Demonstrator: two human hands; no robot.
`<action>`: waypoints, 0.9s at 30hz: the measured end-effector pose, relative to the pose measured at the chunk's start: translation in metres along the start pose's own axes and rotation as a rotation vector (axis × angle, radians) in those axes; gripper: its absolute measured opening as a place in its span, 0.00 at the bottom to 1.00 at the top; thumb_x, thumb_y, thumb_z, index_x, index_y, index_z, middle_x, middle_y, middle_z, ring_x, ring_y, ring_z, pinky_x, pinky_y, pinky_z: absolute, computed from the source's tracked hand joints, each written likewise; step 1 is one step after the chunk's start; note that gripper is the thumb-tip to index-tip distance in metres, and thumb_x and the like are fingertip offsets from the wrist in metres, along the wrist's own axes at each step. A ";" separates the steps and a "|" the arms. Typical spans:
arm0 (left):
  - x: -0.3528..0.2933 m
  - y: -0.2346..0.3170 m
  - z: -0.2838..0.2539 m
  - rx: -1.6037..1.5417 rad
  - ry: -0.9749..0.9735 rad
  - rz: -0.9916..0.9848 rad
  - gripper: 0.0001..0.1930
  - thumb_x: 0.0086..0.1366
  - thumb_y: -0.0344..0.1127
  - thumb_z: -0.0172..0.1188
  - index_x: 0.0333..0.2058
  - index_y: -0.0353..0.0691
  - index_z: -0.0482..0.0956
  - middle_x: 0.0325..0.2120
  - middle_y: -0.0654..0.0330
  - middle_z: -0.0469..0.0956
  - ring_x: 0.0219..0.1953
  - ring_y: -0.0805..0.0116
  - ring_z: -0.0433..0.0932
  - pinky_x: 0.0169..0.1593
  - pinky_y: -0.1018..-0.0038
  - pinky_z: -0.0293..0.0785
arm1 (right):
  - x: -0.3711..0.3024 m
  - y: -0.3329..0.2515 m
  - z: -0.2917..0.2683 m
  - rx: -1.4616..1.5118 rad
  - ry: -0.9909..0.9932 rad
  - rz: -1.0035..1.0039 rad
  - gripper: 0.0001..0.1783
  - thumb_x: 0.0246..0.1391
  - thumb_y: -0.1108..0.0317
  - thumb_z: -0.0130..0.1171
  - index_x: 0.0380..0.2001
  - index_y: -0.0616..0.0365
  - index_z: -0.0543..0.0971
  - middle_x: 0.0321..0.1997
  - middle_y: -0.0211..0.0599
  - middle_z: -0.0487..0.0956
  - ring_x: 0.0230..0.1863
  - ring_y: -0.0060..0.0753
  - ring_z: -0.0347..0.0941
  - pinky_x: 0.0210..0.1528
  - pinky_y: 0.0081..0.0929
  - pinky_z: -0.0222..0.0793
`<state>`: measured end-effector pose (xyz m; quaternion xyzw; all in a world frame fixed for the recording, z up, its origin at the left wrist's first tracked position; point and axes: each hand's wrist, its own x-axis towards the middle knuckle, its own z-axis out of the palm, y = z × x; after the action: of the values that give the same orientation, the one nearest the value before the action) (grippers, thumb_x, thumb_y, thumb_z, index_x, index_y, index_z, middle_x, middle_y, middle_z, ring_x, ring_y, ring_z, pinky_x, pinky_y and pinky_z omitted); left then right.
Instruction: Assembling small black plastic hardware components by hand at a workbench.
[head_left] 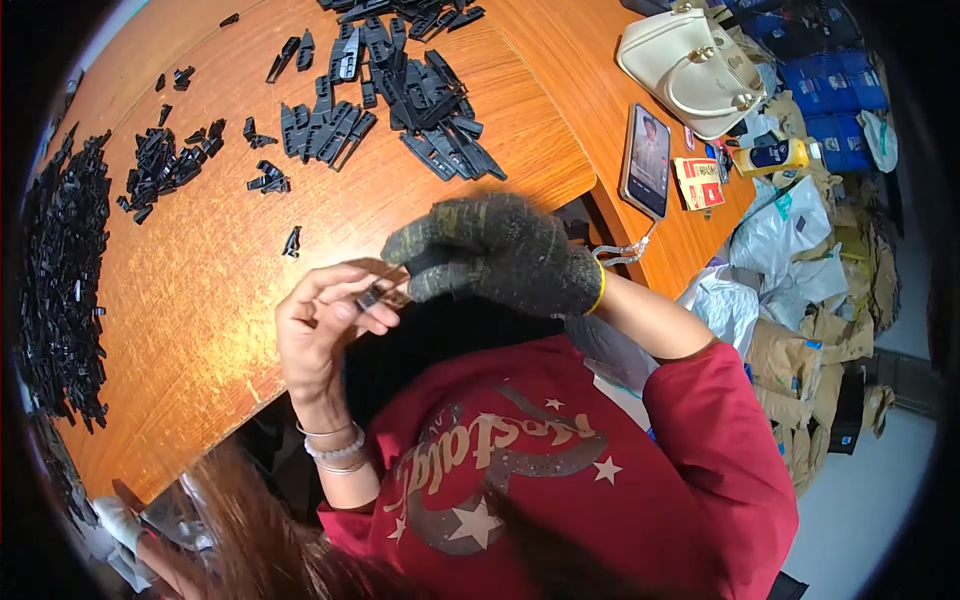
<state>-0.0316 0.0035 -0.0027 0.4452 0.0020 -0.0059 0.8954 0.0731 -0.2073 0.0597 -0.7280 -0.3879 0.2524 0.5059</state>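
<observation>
My left hand (318, 318) is bare, with bracelets at the wrist, and its fingers pinch a small black plastic clip (370, 297). Right beside it, my right hand (500, 255) wears a dark knitted glove with a yellow cuff. The gloved fingers are curled closed and slightly blurred; a dark shape shows between them, but its kind is unclear. Both hands meet just over the table's near edge. On the wooden table (215, 320) beyond them lies one loose small clip (291, 242). Farther off is a pile of longer flat black plastic pieces (425, 100).
A long heap of small black parts (65, 280) covers the table's left side, with a smaller cluster (170, 165) nearby. To the right lie a phone (647, 160), a cream handbag (690, 70) and a yellow bottle (775, 156). Another person's gloved hand (118, 522) shows at lower left.
</observation>
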 end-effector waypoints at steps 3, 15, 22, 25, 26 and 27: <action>0.004 -0.005 0.007 0.001 -0.032 -0.090 0.14 0.63 0.27 0.59 0.46 0.26 0.73 0.35 0.45 0.81 0.29 0.59 0.83 0.30 0.72 0.82 | -0.011 0.018 0.009 0.269 -0.022 0.025 0.18 0.57 0.71 0.58 0.51 0.61 0.76 0.49 0.38 0.78 0.51 0.27 0.74 0.53 0.28 0.70; 0.030 -0.021 0.070 0.392 0.029 -0.179 0.11 0.60 0.22 0.62 0.41 0.30 0.74 0.21 0.60 0.79 0.19 0.77 0.77 0.23 0.83 0.71 | -0.056 -0.015 -0.013 -0.196 0.169 0.179 0.14 0.53 0.62 0.62 0.43 0.53 0.79 0.38 0.37 0.80 0.40 0.42 0.78 0.45 0.34 0.72; 0.045 -0.033 0.056 0.687 0.138 -0.022 0.06 0.64 0.25 0.59 0.39 0.30 0.77 0.24 0.62 0.79 0.21 0.80 0.75 0.25 0.84 0.70 | -0.227 -0.037 -0.112 -1.007 1.022 0.728 0.15 0.58 0.62 0.57 0.43 0.61 0.79 0.38 0.44 0.82 0.38 0.42 0.79 0.40 0.34 0.72; 0.054 -0.025 0.050 0.833 0.203 -0.014 0.06 0.64 0.28 0.59 0.36 0.30 0.78 0.23 0.60 0.79 0.22 0.80 0.75 0.27 0.83 0.71 | -0.263 -0.064 -0.129 -1.070 0.166 1.393 0.16 0.48 0.56 0.60 0.33 0.57 0.82 0.32 0.52 0.80 0.35 0.55 0.77 0.38 0.44 0.72; 0.057 -0.023 0.049 0.984 0.222 0.032 0.06 0.64 0.29 0.60 0.34 0.31 0.78 0.23 0.59 0.80 0.23 0.81 0.76 0.28 0.83 0.71 | -0.262 -0.064 -0.133 -0.845 0.017 1.529 0.15 0.45 0.56 0.61 0.30 0.57 0.82 0.28 0.51 0.80 0.32 0.53 0.78 0.36 0.43 0.73; 0.063 -0.021 0.053 1.096 0.239 0.085 0.04 0.63 0.27 0.59 0.33 0.32 0.78 0.25 0.55 0.81 0.26 0.72 0.79 0.30 0.78 0.74 | -0.249 -0.066 -0.125 -0.847 0.218 1.479 0.14 0.46 0.58 0.61 0.27 0.59 0.82 0.23 0.48 0.79 0.26 0.48 0.78 0.32 0.42 0.72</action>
<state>0.0312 -0.0521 0.0117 0.8426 0.0820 0.0803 0.5262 0.0052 -0.4670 0.1599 -0.9414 0.1755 0.2800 -0.0684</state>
